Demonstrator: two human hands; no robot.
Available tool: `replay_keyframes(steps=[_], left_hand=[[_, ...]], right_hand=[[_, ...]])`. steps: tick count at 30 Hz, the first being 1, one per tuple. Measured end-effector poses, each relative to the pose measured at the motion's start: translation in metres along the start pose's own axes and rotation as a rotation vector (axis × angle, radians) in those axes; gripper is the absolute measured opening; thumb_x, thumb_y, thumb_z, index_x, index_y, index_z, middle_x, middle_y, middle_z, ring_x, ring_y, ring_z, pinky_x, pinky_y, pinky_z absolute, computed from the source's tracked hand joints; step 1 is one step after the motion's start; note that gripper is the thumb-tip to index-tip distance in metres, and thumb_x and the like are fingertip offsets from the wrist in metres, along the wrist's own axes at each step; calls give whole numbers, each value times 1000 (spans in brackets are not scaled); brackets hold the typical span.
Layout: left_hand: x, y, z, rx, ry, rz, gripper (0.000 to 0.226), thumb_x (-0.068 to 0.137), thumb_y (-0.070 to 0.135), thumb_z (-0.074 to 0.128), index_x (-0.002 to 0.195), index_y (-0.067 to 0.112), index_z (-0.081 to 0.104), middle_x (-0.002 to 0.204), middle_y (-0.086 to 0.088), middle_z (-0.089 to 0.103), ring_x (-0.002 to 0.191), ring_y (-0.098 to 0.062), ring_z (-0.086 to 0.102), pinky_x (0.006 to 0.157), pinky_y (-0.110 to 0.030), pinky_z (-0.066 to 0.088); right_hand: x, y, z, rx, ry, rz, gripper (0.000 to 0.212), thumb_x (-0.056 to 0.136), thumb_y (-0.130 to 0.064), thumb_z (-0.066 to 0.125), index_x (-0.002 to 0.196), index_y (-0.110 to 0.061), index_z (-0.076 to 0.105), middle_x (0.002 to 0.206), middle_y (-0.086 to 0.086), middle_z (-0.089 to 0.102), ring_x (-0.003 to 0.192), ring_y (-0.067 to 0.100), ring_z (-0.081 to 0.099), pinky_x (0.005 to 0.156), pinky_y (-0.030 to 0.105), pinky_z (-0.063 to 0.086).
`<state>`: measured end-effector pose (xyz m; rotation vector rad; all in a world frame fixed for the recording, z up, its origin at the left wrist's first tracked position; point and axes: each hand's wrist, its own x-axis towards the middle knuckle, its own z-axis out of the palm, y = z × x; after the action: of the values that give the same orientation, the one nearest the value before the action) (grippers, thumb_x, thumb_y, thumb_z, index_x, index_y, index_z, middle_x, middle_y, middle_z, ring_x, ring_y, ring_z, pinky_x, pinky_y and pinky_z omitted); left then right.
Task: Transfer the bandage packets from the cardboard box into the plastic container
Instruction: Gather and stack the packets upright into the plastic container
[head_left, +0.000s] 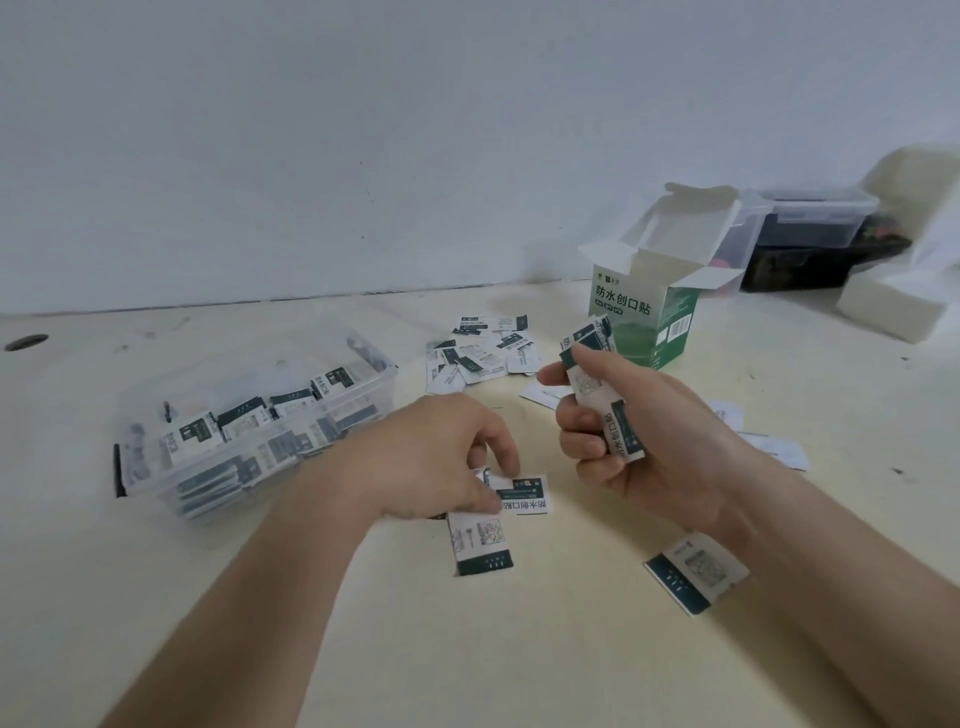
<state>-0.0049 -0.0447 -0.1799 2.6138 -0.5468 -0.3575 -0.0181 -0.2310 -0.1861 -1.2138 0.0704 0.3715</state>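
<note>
The green and white cardboard box (644, 312) stands upright with its flaps open at the back right. A clear plastic container (363, 387) at the left holds several bandage packets. My right hand (639, 431) grips a small stack of packets (597, 395) above the table. My left hand (447, 457) is lower, its fingertips pinching a packet (524, 493) that lies on the table over another packet (480, 543). A loose pile of packets (478, 353) lies between container and box. One more packet (693, 571) lies under my right wrist.
The pale tabletop (519, 649) meets a white wall behind. Lidded plastic tubs (810, 218) and white foam blocks (883, 306) sit at the far right. More packets (779, 449) are scattered right of my right hand. A cable hole (26, 342) is at the far left.
</note>
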Motion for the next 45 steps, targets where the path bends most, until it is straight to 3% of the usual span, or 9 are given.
replay_keyframes(steps=[4, 8, 13, 18, 21, 24, 29, 34, 45], left_hand=[[-3, 1, -9, -261, 156, 54, 17, 73, 8, 81, 76, 23, 74, 62, 12, 56, 57, -3, 50, 60, -18, 45], [-12, 13, -21, -785, 340, 233, 23, 61, 1, 82, 67, 22, 75, 68, 1, 70, 64, -12, 66, 65, -19, 53], [0, 33, 5, -683, 554, 247, 31, 65, -1, 84, 67, 26, 69, 66, 9, 68, 62, -6, 62, 62, -22, 55], [4, 27, 11, -413, 777, 258, 40, 68, 19, 84, 97, 42, 66, 92, 19, 60, 83, 2, 53, 71, -11, 42], [5, 23, 11, -493, 643, 283, 39, 84, 19, 73, 113, 44, 63, 105, 19, 61, 100, 0, 56, 84, -25, 53], [3, 24, 10, -568, 499, 295, 35, 90, 11, 64, 107, 40, 69, 87, 18, 66, 87, -11, 67, 79, -39, 59], [7, 21, 6, -480, 603, 264, 24, 92, 13, 61, 100, 35, 67, 79, 15, 64, 71, -1, 58, 71, -29, 54], [15, 32, 24, -376, 485, 170, 15, 97, 38, 46, 98, 23, 46, 61, 8, 44, 48, -3, 41, 51, -19, 32], [18, 35, 19, -607, 601, 93, 17, 96, 25, 45, 82, 19, 52, 75, -14, 59, 71, -32, 56, 69, -48, 50]], right_hand=[[0, 1, 0, -20, -1, -3, 33, 96, -39, 52, 109, -10, 58, 61, -1, 35, 47, 10, 31, 39, 18, 20], [-2, 2, 2, -55, -94, 32, 38, 94, -43, 53, 105, -7, 62, 69, 8, 50, 63, 20, 55, 56, 28, 42], [-9, 4, 7, 15, -318, 170, 48, 92, -55, 50, 107, -11, 62, 81, 14, 64, 62, 28, 64, 55, 31, 55], [-3, 8, 4, 70, -393, 202, 42, 90, -61, 44, 98, -21, 51, 60, 4, 45, 39, 12, 40, 40, 21, 28], [-1, 8, 2, 76, -408, 215, 44, 88, -64, 45, 90, -21, 53, 58, -2, 33, 37, 5, 26, 40, 19, 12], [-3, 7, 2, 38, -397, 219, 47, 88, -63, 45, 84, -20, 65, 60, -2, 34, 43, 5, 19, 39, 16, 11], [-1, 3, 0, 63, -195, 118, 34, 95, -42, 49, 105, -11, 57, 75, 9, 53, 46, 8, 33, 36, 15, 20], [-1, 5, 1, -27, -24, 67, 26, 97, -37, 52, 95, -11, 58, 67, 3, 47, 45, 10, 33, 35, 16, 16], [-3, 2, 1, -90, -163, -41, 33, 89, -31, 62, 110, -5, 57, 78, 7, 62, 57, 16, 49, 44, 19, 41]])
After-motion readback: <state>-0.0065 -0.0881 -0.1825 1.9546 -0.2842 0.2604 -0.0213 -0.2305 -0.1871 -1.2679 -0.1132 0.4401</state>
